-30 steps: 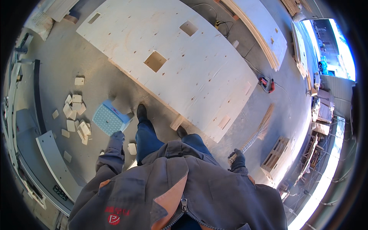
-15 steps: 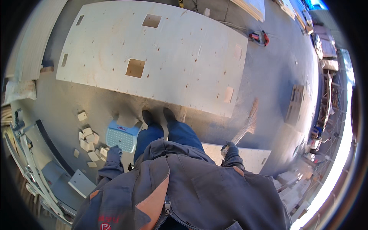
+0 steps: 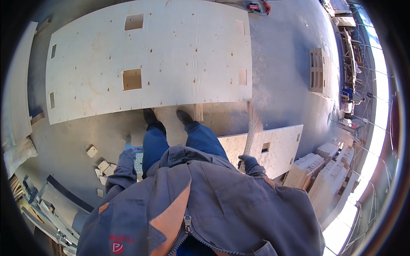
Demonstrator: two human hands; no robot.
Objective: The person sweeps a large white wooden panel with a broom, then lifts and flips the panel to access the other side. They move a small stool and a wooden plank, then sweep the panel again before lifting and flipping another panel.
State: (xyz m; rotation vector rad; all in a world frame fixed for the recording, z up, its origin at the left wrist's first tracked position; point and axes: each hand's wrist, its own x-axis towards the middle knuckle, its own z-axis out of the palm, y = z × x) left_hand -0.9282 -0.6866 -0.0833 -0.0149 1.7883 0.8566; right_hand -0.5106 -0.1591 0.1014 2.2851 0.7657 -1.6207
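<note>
My right hand [image 3: 250, 163], in a dark glove, is closed round the handle end of a pale straw broom [image 3: 253, 128]. The broom points away from me, its blurred bristles near the right front corner of a large plywood panel [image 3: 171, 55] with rectangular cut-outs. On my left, my left hand [image 3: 127, 157] hangs beside a light blue step stool [image 3: 139, 162]; its fingers are too blurred to read. The stool is partly hidden by my arm and leg. My feet stand at the panel's near edge.
Several small wooden blocks [image 3: 104, 167] lie on the floor at left. A second cut-out panel [image 3: 277, 147] lies to my right, with stacked timber [image 3: 305, 168] beyond it. A pallet-like wooden stack [image 3: 317, 70] and a red power tool [image 3: 259, 7] stand farther off.
My view has turned and shifted to the right, showing more of the second panel and the timber. The broom now points more straight ahead, still in my right hand. My feet have moved.
</note>
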